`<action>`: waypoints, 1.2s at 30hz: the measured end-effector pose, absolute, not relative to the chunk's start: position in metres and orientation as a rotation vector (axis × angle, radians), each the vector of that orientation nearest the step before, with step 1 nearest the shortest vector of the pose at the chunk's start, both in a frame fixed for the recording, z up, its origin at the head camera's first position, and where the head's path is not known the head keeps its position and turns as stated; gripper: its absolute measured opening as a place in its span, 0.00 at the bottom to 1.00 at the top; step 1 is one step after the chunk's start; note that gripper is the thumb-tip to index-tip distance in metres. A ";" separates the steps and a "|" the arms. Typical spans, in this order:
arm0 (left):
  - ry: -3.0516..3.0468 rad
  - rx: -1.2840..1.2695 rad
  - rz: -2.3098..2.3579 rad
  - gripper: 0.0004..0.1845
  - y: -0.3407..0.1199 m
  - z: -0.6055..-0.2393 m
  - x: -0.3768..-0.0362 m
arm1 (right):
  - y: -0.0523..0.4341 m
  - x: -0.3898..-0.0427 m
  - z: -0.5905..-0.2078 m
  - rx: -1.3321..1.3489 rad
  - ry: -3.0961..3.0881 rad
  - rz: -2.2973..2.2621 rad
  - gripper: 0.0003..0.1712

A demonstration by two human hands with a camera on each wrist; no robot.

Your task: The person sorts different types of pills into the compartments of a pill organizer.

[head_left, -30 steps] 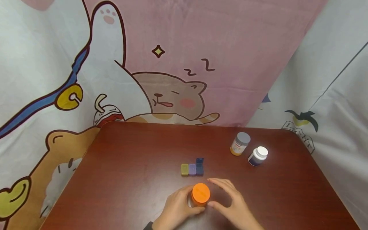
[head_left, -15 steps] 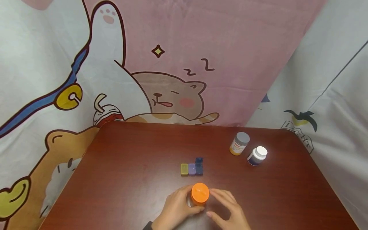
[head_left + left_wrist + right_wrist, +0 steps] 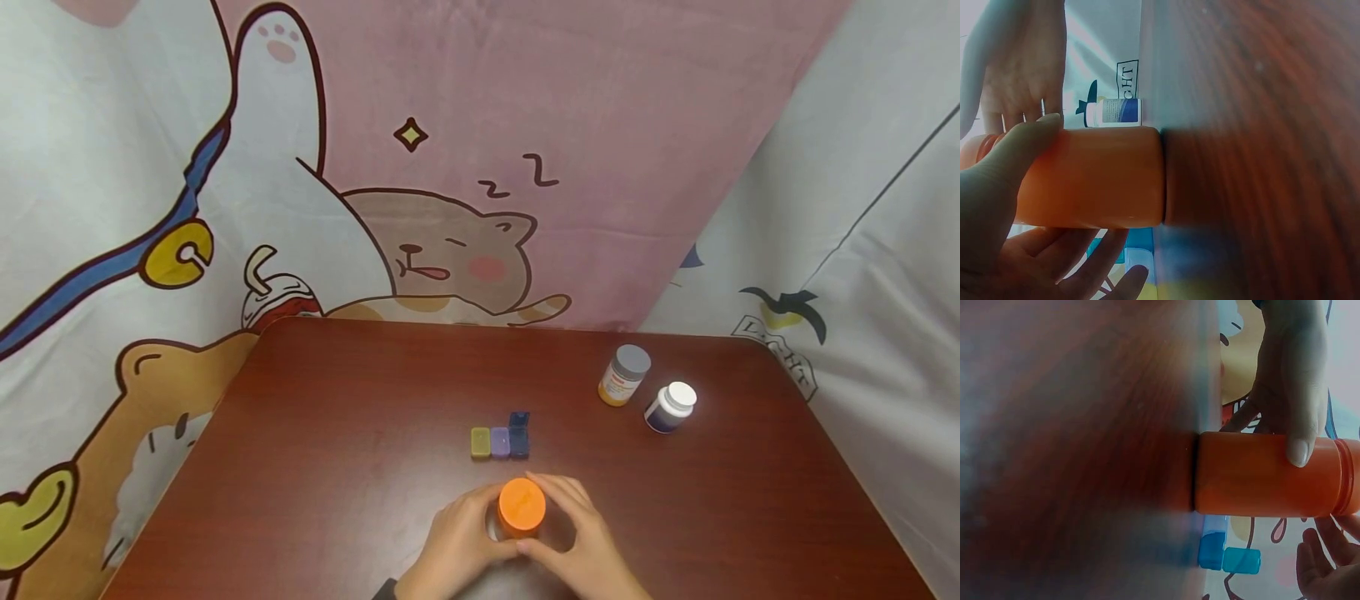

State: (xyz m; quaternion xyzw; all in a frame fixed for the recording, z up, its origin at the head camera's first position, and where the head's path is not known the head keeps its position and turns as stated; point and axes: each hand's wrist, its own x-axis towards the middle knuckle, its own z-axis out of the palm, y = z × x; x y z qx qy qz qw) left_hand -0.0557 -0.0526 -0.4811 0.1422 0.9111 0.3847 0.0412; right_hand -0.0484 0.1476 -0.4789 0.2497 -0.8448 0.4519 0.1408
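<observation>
With the left hand (image 3: 459, 540) wrapped round the orange bottle (image 3: 522, 508) standing at the counter's (image 3: 337, 417) near edge and the right hand (image 3: 577, 533) cupped at its cap, a hard twist could tip it toward the pill box (image 3: 501, 439) just behind.

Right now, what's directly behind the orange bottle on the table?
Behind the orange bottle sits a row of small pill boxes, apart from it. Both hands cover the bottle's sides; its contents can't be seen.
</observation>
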 end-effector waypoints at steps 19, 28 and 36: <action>2.794 0.449 1.202 0.36 -0.053 -0.484 -0.057 | 0.133 -0.053 -0.476 0.668 -2.404 1.449 0.47; 2.764 0.450 1.223 0.34 -0.053 -0.483 -0.058 | 0.136 -0.047 -0.464 0.626 -2.292 1.582 0.41; 2.738 0.437 1.266 0.34 -0.054 -0.482 -0.057 | 0.154 -0.045 -0.458 0.524 -2.252 1.584 0.42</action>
